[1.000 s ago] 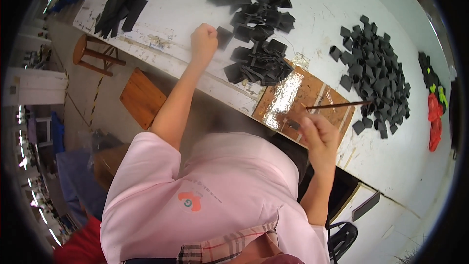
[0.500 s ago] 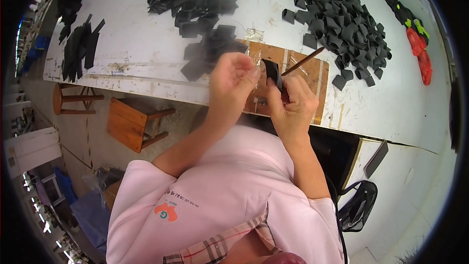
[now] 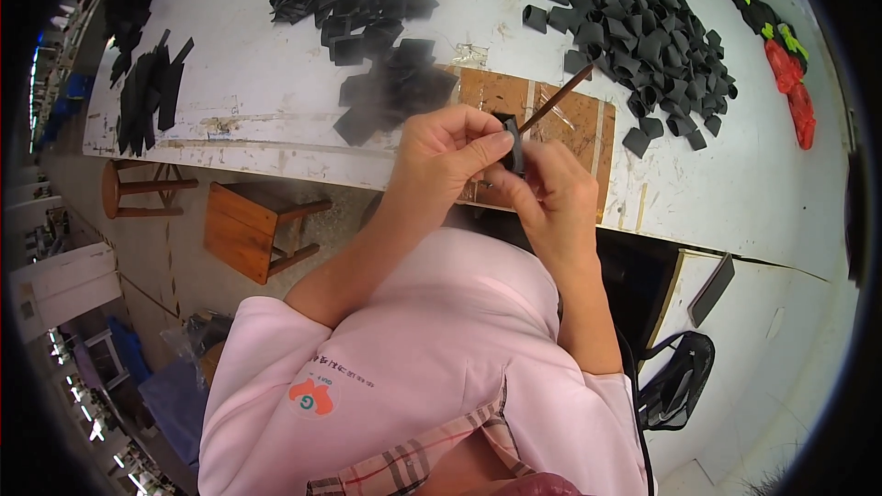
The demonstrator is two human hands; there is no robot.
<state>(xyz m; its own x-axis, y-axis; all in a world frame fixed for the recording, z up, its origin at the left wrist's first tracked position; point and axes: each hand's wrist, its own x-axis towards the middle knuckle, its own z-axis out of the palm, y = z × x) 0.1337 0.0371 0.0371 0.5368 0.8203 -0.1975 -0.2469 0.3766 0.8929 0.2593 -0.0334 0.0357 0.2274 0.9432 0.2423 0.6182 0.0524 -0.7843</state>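
Observation:
Between both hands is a small black strip bent into a loop (image 3: 512,154). My left hand (image 3: 450,152) is closed, pinching the strip's left side between thumb and fingers. Close against the strip's right side, my right hand (image 3: 556,186) has its fingers curled and slightly blurred. A thin brown stick (image 3: 562,96) slants up and right from my right hand's fingers; its lower end is hidden by the strip and the hand. Beneath the hands lies a brown board (image 3: 588,142) with strips of clear tape on it.
Flat black pieces (image 3: 390,83) are heaped left of the board, looped black pieces (image 3: 643,32) to its right. Long black strips (image 3: 152,96) lie at the table's far left. Red and black bundles (image 3: 788,83) rest at the right edge. Wooden stools (image 3: 243,230) stand below left.
My left hand has moved right and now pinches the black strip, which was in my right hand's fingers. The brown stick has swung to a steeper slant.

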